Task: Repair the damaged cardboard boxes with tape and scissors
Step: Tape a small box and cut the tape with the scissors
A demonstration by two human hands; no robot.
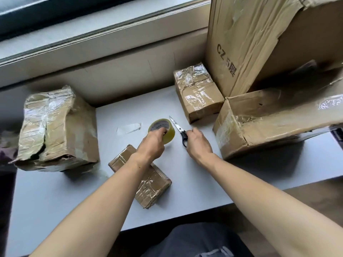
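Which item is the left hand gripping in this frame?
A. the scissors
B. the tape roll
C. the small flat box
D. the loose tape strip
B: the left hand curls its fingers into the core of the tape roll, while the right hand holds the scissors by their black handles.

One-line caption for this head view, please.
Left hand grips a tape roll while right hand holds scissors on a table among taped cardboard boxes.
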